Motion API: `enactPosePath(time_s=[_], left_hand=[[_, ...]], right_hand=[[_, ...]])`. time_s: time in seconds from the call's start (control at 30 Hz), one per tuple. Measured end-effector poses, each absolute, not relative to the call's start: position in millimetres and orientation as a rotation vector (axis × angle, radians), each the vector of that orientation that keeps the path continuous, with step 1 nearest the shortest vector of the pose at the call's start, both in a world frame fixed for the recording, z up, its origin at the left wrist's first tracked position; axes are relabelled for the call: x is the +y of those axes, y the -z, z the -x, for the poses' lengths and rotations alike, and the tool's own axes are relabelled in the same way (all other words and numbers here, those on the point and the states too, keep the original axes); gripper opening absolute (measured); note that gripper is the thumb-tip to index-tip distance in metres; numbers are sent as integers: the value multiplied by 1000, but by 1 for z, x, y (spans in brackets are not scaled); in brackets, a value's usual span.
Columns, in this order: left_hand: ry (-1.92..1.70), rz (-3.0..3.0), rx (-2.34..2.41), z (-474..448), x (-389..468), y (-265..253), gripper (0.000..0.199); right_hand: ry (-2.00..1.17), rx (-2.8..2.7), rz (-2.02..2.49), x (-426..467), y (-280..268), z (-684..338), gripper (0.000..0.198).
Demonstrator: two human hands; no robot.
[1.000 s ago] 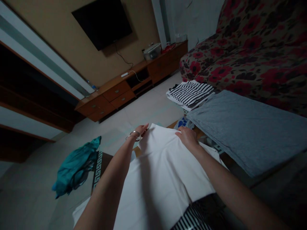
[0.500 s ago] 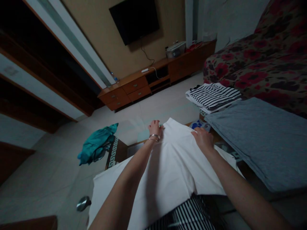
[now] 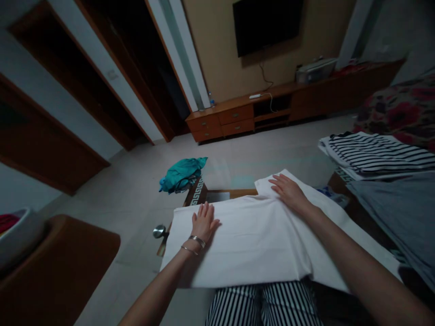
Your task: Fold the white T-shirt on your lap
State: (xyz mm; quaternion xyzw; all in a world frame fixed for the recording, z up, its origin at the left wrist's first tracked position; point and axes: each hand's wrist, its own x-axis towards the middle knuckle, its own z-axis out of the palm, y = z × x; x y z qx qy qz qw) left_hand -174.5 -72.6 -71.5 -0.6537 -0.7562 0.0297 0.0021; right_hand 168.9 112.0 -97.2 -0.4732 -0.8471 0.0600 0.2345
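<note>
Head view: at frame centre, a white cloth (image 3: 258, 235) is pressed flat by 2 open palms, left hand (image 3: 204, 222) and right hand (image 3: 288, 192); smoothing seems underway, and a fold would call for gripping an edge.

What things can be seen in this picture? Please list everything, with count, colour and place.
white cloth: one, white, spread flat over the low table in front
teal garment: one, teal, bunched at the table's far left corner
striped stack: one, black and white, folded, at right
grey cloth: one, grey, laid flat at right, below the striped stack
sofa: one, red floral, far right
TV: one, black, on the wall
cabinet: one, brown wood, under the TV
left hand: flat on the white cloth, bracelets at wrist
right hand: flat on the cloth's far corner
</note>
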Motion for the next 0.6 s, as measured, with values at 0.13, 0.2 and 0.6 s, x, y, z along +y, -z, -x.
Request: enactPosePath(time_s=[0.13,0.2,0.6], left_hand=[[-90,2017,-2396,208,-88,87,63],[-62,2022,-2388,214,-91,93,64],[622,2074,-2456,311,-77,72,40]], right_hand=[[-174,-2447,1251,129,134,-149,41],[-76,-2437,1312,131,148,-149,43],[4,-2458,1520,134,131,-144,44]])
